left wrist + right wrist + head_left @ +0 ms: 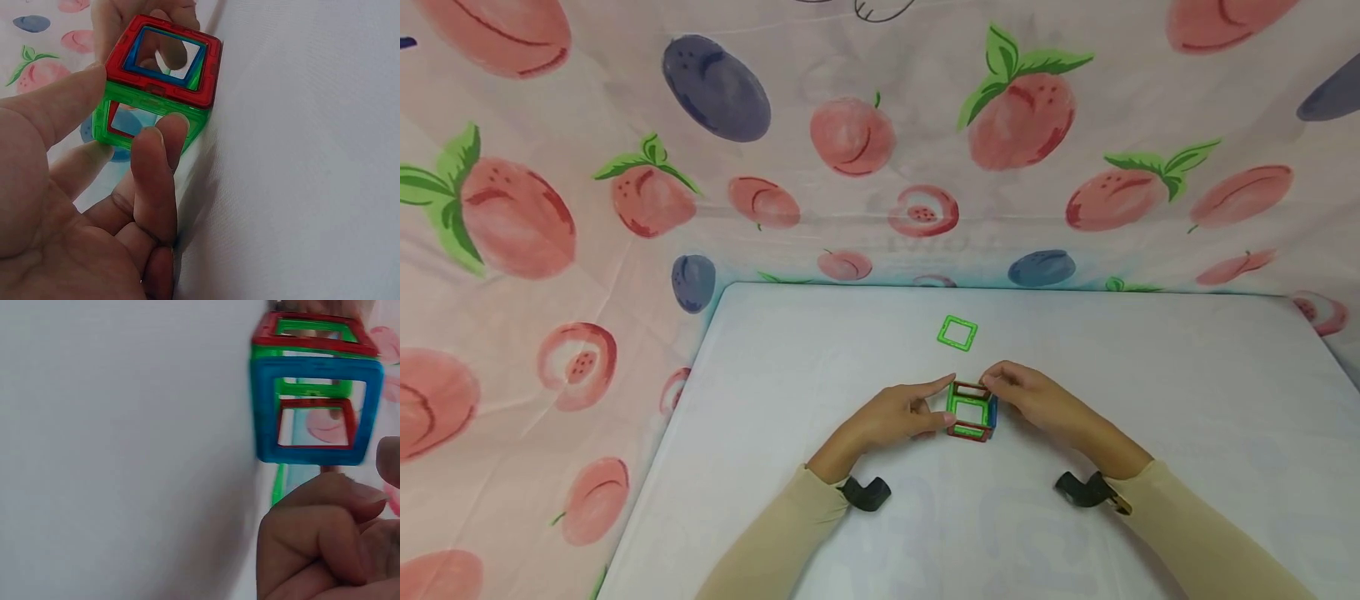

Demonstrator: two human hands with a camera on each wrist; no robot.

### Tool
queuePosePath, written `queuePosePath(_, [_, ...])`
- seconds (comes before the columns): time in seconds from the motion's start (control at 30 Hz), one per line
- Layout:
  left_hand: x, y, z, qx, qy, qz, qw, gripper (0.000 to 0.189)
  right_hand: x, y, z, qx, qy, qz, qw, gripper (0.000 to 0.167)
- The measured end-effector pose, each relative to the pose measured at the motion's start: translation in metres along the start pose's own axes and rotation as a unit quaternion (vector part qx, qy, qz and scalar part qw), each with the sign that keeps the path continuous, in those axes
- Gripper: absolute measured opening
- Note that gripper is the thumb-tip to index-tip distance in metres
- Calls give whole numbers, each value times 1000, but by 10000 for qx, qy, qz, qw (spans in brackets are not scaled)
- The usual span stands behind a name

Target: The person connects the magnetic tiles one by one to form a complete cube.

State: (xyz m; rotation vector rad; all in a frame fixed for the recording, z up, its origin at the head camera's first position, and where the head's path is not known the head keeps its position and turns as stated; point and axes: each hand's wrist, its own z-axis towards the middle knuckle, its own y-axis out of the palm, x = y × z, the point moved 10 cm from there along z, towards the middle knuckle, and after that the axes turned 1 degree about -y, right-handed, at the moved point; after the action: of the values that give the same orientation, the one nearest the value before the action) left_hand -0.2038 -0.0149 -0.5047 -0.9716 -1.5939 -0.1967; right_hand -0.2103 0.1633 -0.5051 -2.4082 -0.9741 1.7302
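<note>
A small cube of magnetic tiles (967, 433) stands on the white table, with red frames at its near and far sides, blue at its right and green at its left. My left hand (898, 412) grips it by the left side, thumb at the near corner and index finger stretched along to the far corner. My right hand (1030, 396) is at the far right corner, fingertips right by the red far frame. In the right wrist view its fingers (312, 531) are bent loosely beside the blue tile (265, 412), thumb apart and nothing visible between them.
A loose green square tile (945, 336) lies flat on the table beyond the cube. White cloth covers the table (775, 358). A fruit-print curtain (850, 200) hangs at the back and left. Dark camera mounts (867, 494) sit on both wrists.
</note>
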Motion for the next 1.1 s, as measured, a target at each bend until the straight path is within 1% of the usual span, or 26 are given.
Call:
queuePosePath(0.07, [0,0,0,6,-22,21,10000,66,-4,-6,-4,155,1,-317,9994,44])
queuePosePath(0.17, [-1,0,0,10,-58,30,10000,65,-11,-10,-11,234,-179,-766,9966,44])
queuePosePath(0.23, [0,-1,-1,18,-63,78,9999,66,-15,-8,-14,159,-389,-897,9951,43])
queuePosePath(0.33, [0,-1,-1,20,-43,124,9999,66,-19,-2,-17,-66,-651,-834,9944,42])
queuePosePath(0.43, [0,-1,-1,10,-23,129,9999,66,-21,0,-16,-190,-644,-787,9946,43])
queuePosePath(0.53, [0,-1,-1,2,-23,106,9999,66,-22,-8,-11,-72,-337,-831,9959,44])
queuePosePath(0.6, [0,-1,0,11,-33,110,9999,66,-26,-19,-4,103,-208,-980,9949,46])
queuePosePath(0.67, [1,-1,-1,18,-43,142,9999,66,-32,-31,5,319,-201,-1224,9918,46])
queuePosePath(0.77, [1,-2,0,22,-61,155,9999,66,-44,-45,24,576,-382,-1771,9818,41])
queuePosePath(0.9, [2,-2,0,7,-28,165,9999,65,-51,-54,56,712,-522,-2333,9684,35])
queuePosePath(1.0, [2,-1,0,1,3,182,9998,66,-49,-58,78,773,-442,-2521,9636,40])
queuePosePath(1.1, [3,-1,0,-7,14,192,9998,66,-44,-61,96,814,-342,-2604,9615,48])
